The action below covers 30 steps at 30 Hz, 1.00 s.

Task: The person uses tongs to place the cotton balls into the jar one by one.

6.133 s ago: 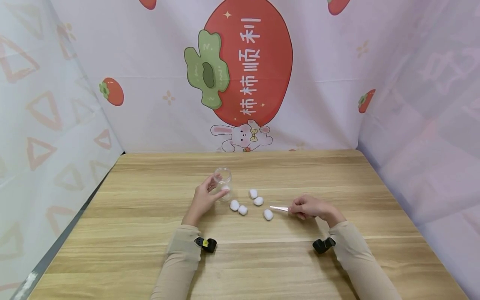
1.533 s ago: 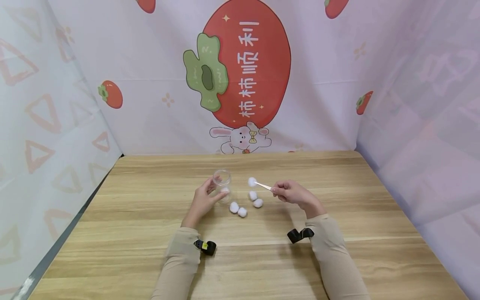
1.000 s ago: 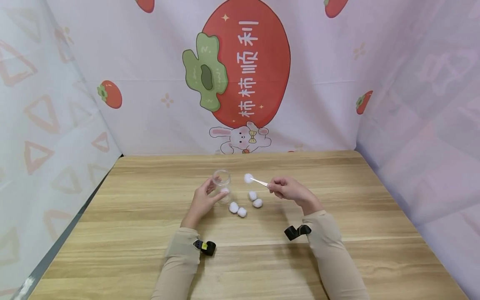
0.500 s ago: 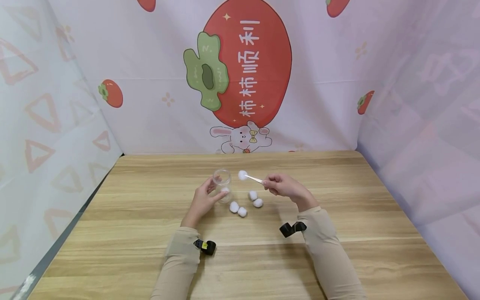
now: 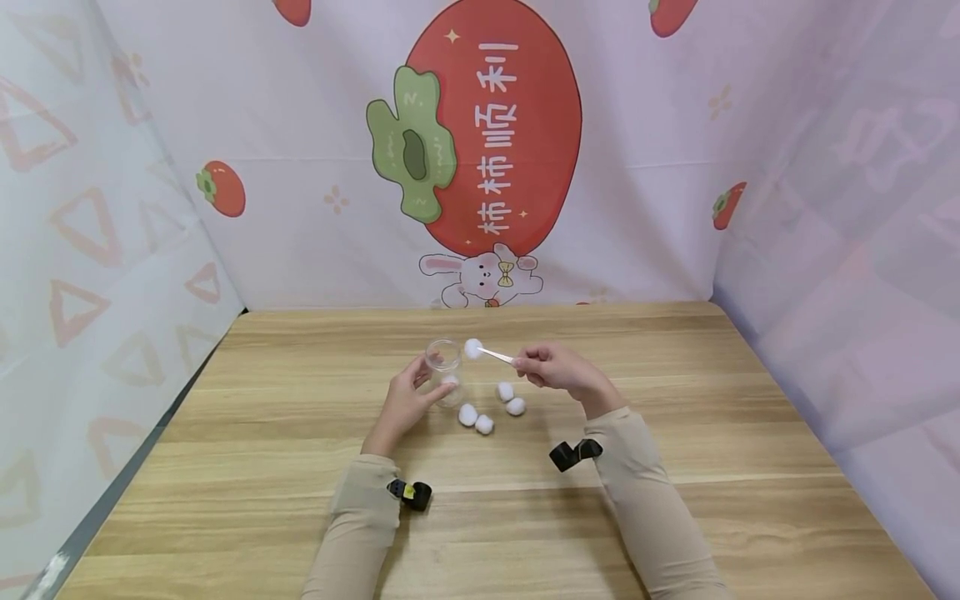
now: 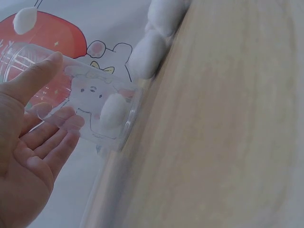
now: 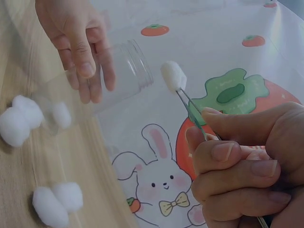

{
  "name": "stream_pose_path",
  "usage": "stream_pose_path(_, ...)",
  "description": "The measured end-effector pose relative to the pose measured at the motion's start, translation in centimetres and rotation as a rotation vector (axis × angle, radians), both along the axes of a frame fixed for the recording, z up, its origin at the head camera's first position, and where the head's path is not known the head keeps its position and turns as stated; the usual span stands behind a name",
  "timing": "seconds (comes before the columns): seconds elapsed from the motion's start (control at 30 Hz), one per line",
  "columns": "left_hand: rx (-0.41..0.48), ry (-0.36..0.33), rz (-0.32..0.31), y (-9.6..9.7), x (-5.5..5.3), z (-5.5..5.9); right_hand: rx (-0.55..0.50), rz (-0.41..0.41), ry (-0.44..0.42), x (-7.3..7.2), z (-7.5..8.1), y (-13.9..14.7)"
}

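Observation:
Thumb and fingers of my left hand (image 5: 407, 400) grip a clear jar (image 5: 446, 364) that stands upright and uncapped on the table. One white cotton ball (image 6: 113, 114) lies at the jar's bottom, seen through its wall in the left wrist view. My right hand (image 5: 553, 368) pinches metal tweezers (image 5: 497, 356). Their tips hold another cotton ball (image 7: 173, 76) in the air, just outside the jar's mouth and right of its rim in the head view. Curled fingers cover the rear of the tweezers.
Two pairs of loose cotton balls lie on the wooden table (image 5: 480, 517): a front pair (image 5: 468, 415) close beside the jar, and another pair (image 5: 515, 407) farther right. A printed cloth (image 5: 637, 225) hangs behind the table's back edge.
My right hand has picked up the nearest right cotton ball with the tweezers and carried it up and left toward the jar. The left hand and jar stay in place.

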<state>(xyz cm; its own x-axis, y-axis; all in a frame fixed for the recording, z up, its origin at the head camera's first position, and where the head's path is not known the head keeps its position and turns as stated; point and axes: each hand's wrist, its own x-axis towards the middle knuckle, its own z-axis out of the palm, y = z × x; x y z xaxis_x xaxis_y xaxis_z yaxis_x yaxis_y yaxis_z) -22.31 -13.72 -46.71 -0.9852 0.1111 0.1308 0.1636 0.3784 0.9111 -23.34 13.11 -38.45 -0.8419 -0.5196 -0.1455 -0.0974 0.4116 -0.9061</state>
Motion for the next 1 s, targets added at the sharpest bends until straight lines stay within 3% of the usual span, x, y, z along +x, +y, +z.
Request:
stream_pose_path(0.5, -0.007, -0.007, 0.01, 0.0, 0.1, 0.0, 0.005, -0.001, 0.015, -0.3, 0.2, -1.4)
stream_pose_path(0.83, -0.023, 0.004, 0.004, -0.1, 0.2, 0.1, 0.005, -0.044, -0.049, -0.4, 0.5, -2.2)
stream_pose_path(1.0, -0.033, 0.023, 0.006, -0.1, 0.2, 0.0, 0.007, -0.023, -0.038, -0.4, 0.5, -2.5)
